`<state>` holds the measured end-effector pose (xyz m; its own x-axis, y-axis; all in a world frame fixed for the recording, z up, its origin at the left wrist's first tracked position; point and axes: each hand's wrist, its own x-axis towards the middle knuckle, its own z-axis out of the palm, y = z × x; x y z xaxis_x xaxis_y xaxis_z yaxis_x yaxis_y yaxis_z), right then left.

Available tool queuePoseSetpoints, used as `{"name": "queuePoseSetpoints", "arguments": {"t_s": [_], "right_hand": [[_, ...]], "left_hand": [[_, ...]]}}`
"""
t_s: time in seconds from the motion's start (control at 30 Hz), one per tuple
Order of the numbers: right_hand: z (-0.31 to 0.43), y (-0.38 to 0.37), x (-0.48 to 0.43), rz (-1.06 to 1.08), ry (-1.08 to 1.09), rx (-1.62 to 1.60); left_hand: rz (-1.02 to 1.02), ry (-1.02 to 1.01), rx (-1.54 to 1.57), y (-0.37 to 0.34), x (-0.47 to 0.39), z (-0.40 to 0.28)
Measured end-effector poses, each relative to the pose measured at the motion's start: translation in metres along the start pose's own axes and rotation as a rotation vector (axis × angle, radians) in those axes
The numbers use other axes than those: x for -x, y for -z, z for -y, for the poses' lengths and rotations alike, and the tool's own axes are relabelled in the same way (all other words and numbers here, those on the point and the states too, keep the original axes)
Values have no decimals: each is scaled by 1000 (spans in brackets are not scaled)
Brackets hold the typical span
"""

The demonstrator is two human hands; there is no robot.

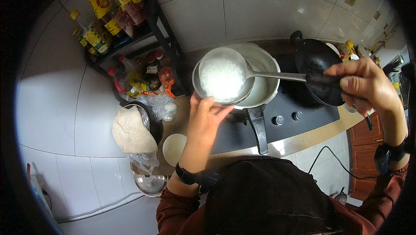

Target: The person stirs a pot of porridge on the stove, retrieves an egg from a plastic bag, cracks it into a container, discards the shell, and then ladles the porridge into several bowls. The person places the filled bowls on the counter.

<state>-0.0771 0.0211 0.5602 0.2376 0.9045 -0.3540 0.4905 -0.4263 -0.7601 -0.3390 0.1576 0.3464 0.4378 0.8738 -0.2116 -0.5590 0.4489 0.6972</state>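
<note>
My left hand (208,114) grips a round metal bowl (195,80) from below and the near side, thumb at the rim. My right hand (369,87) is closed around the dark handle of a metal ladle (279,76). The ladle's cup lies over the bowl and hides most of its inside. Bright white, grainy food (222,82), which looks like rice porridge, is in the cup; whether cup and bowl touch, I cannot tell. Behind the bowl, a metal pot (271,61) with a long black handle (259,131) stands on the stove, pale liquid inside.
A black wok (317,59) sits at the right of the black cooktop (227,139), beyond two knobs. Left are a black rack (156,17) with sauce bottles (100,5), a cloth-covered container (133,131) and a white bowl (174,149) near the counter edge.
</note>
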Motion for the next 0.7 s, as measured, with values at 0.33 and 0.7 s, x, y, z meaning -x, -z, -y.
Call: {"name": "queuePoseSetpoints", "arguments": {"t_s": [0.33,0.7], "right_hand": [[-25,-29,33,-258,506,813],[-71,-31,-28,-328,585,691]], "left_hand": [[22,3,103,8,5,0],[-76,-152,-17,51,-1,3]]}}
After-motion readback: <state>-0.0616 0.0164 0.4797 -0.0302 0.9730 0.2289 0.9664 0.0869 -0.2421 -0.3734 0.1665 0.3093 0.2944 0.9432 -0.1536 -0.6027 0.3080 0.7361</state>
